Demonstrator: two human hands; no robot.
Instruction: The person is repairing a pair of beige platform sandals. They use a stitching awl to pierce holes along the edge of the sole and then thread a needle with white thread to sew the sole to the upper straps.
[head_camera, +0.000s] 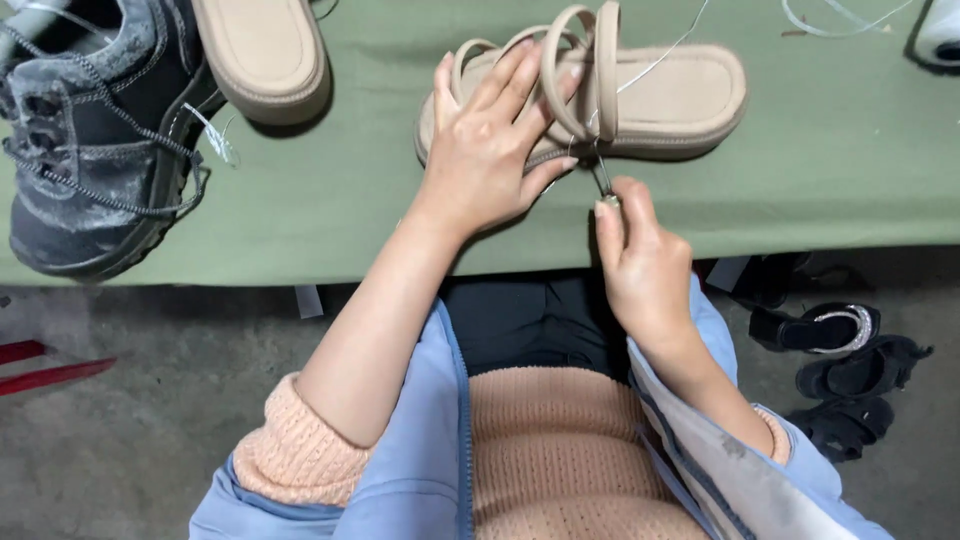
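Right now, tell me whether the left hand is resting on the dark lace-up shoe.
No: the left hand lies on the beige strappy sandal, while the dark lace-up shoe sits apart at the table's left end.
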